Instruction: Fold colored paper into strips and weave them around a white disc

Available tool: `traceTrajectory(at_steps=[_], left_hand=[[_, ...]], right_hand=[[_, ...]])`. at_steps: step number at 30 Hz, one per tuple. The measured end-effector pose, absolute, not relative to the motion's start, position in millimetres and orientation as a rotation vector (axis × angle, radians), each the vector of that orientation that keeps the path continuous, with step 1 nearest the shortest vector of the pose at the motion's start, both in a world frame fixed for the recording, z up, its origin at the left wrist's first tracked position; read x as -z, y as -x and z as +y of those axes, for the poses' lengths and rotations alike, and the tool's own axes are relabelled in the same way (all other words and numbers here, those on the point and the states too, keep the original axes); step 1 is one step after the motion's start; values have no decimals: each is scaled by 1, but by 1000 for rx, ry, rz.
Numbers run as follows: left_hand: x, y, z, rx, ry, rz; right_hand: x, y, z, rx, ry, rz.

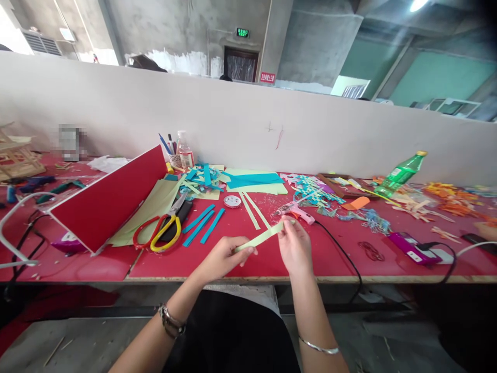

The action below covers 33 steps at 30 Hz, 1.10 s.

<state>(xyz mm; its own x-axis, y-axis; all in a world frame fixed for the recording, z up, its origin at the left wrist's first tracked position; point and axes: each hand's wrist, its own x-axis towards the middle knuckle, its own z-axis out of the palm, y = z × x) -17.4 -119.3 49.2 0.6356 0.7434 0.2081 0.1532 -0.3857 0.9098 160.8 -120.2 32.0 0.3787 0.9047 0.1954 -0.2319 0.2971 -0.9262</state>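
Between my two hands a pale green paper strip (264, 237) is stretched slantwise above the red table's front part. My left hand (227, 255) pinches its lower left end between thumb and fingers. At the upper right end, my right hand (295, 243) grips it with closed fingers. Just beyond my right hand lies a pink glue gun (297, 210) with a black cord. Two narrow pale green strips (250, 210) lie behind the held strip. Left of them are several blue strips (202, 224) and scissors (170, 221) with one red and one yellow handle.
A red divider panel (112, 199) stands on the left. Paper scraps (204, 178), blue and green sheets (256, 180) and a round tin (232, 201) lie behind. A green bottle (404, 173) tilts at right, near a purple power strip (414, 248). A white partition (233, 124) borders the table.
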Motion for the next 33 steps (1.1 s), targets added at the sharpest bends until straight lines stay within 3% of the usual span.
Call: traceTrajectory(at_steps=[5, 8, 15, 23, 28, 33], left_hand=[[-35, 21, -115, -612, -1453, 494], [-32, 23, -114, -492, -1353, 434], [-32, 35, -110, -469, -1319, 487], [-37, 55, -103, -532, -1460, 712], [-41, 61, -100, -500, -1722, 877], [-39, 57, -94, -507, -1724, 855]], right_hand=[[-15, -142, -125, -1402, 749, -1158], [-11, -132, -130, -1524, 668, -1315], [-26, -134, -130, -1538, 576, -1621], [-25, -139, -125, -1332, 670, -1267], [-30, -144, -129, -1351, 905, -1598], [-29, -140, -123, -1152, 1111, -1936]])
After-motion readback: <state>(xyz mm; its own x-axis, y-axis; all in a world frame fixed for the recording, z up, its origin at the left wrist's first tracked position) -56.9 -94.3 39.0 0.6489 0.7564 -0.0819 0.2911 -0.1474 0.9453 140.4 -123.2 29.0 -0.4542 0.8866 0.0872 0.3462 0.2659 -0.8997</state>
